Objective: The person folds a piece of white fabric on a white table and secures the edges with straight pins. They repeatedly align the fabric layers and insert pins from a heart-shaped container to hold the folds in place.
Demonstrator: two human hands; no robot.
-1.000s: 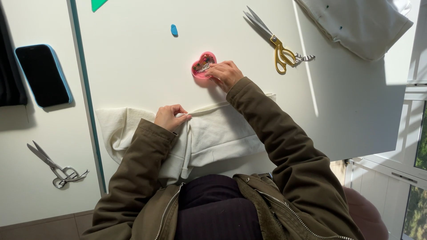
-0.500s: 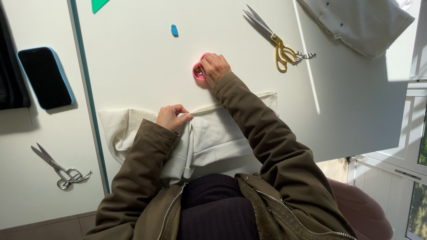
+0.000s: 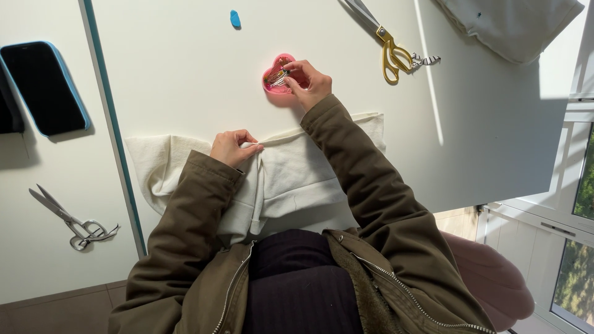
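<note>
A cream-white cloth [image 3: 297, 179] lies folded at the near edge of the white table [image 3: 185, 80]. My left hand [image 3: 232, 147] pinches a fold along the cloth's upper edge. My right hand [image 3: 307, 83] reaches forward to a small pink heart-shaped dish [image 3: 275, 79] with pins in it. Its fingertips are inside the dish, touching the pins. Whether a pin is gripped cannot be made out.
Gold-handled scissors [image 3: 387, 43] lie at the far right, beside another pale cloth [image 3: 513, 25]. A small blue piece [image 3: 235, 18] lies at the far middle. On the left table are a dark phone [image 3: 43, 86] and silver scissors [image 3: 68, 219].
My right hand has shifted over the pink dish and its fingers are now in among the pins. My left hand has stayed on the cloth's fold.
</note>
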